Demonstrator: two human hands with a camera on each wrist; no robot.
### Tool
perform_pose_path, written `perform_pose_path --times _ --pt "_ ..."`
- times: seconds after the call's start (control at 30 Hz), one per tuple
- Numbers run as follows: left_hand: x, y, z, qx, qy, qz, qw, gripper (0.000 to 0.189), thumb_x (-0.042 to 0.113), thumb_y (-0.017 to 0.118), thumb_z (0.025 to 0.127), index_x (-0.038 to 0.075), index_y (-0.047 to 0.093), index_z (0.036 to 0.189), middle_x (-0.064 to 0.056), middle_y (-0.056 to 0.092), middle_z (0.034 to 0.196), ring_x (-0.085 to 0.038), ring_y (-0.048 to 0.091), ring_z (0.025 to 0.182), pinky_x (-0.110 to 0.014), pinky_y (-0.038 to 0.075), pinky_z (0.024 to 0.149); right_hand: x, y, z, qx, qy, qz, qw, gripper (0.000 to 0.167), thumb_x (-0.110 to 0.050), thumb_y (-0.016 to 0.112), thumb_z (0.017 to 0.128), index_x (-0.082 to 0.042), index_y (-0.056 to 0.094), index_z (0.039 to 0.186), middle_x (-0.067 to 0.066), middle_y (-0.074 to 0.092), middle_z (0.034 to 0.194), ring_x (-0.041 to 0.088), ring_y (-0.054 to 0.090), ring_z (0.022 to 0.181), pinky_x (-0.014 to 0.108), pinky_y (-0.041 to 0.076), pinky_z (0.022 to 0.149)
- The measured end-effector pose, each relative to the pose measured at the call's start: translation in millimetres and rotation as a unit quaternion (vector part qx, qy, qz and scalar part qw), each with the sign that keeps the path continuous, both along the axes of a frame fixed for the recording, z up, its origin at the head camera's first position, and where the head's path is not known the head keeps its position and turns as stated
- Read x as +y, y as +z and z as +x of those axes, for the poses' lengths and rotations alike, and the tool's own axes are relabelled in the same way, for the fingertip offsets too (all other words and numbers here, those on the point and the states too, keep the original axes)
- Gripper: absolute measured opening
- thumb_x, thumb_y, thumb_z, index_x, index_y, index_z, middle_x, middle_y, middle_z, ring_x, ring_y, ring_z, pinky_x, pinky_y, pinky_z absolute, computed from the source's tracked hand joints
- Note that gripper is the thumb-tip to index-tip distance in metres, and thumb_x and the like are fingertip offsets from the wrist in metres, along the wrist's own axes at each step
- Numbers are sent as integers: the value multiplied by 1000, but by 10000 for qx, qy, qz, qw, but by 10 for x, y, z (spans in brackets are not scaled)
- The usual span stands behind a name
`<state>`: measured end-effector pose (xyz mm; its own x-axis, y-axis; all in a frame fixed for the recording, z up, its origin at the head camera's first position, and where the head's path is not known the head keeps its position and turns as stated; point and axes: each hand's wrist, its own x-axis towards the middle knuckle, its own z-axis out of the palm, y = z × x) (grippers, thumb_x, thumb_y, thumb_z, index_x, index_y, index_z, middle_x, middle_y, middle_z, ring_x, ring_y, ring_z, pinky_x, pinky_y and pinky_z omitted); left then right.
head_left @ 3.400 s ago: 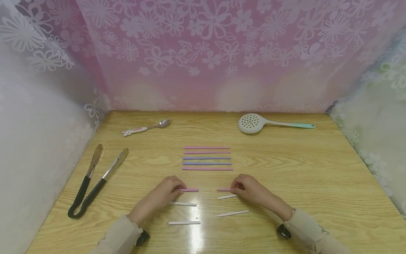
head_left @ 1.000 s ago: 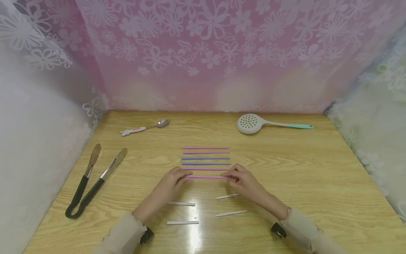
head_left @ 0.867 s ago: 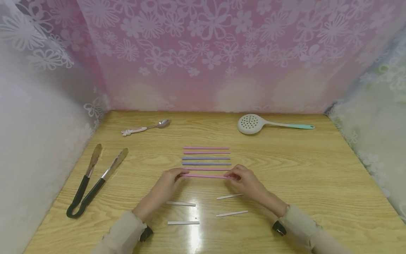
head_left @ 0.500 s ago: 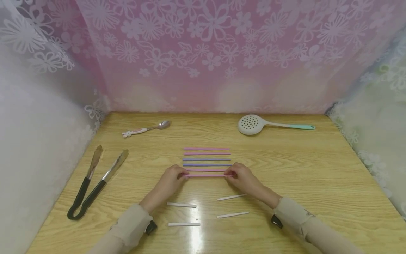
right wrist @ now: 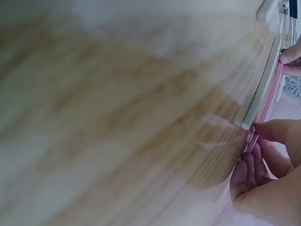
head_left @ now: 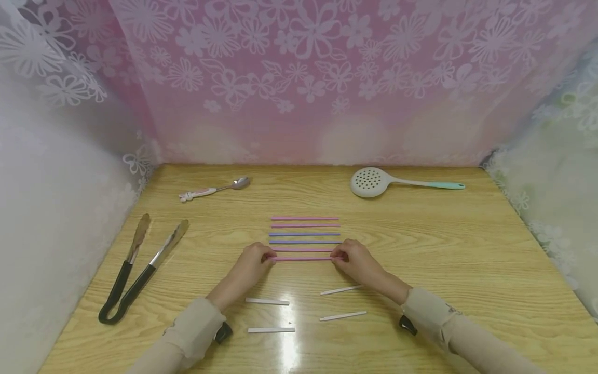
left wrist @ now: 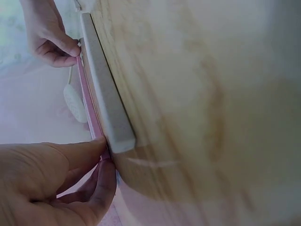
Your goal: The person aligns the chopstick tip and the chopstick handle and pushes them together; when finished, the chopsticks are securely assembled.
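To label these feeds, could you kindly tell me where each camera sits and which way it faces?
Head: on the head, facing forward and down at the table; left hand, right hand, sleeves show.
Left wrist: worn there, facing that hand's grip; both hands show.
Right wrist: worn there, facing that hand's grip; both hands show.
Wrist views share the pink stick.

Pink stick (left wrist: 88, 99), left hand (left wrist: 35, 179) pinching its near end, right hand (left wrist: 46, 33) pinching its far end, white stick (left wrist: 105, 84) just beside it, pale spoon (left wrist: 75, 104) on its opposite side, blurry wood-grain table (left wrist: 202, 103) around the white stick
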<state>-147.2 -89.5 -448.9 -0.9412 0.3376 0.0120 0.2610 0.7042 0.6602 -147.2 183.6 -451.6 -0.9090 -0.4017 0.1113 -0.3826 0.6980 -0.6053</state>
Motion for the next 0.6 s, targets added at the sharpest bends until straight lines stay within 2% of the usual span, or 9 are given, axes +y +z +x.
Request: perform_pose_path --times 0.17,0.4,0.6 --pt "3 7 -13 -7 120 64 9999 7 -1 67 85 -3 70 90 -9 62 85 -16 55 76 -27 51 68 -6 0 -11 100 -23 65 9999 4 -3 71 82 0 69 84 0 58 77 13 50 75 24 45 64" --pt "6 18 -20 41 101 72 9999 6 -2 67 85 -3 70 90 -8 61 84 -16 56 76 -27 51 68 -7 10 -9 119 -56 97 9999 4 -4 71 82 -1 69 84 0 58 77 13 50 75 25 45 65" --pt "-70 49 49 40 224 136 9997 10 0 67 85 -2 69 95 -8 63 87 -18 58 80 -31 53 73 27 112 51 260 -236 -81 9993 6 -6 72 83 -2 71 87 2 62 80 16 55 79 28 49 69"
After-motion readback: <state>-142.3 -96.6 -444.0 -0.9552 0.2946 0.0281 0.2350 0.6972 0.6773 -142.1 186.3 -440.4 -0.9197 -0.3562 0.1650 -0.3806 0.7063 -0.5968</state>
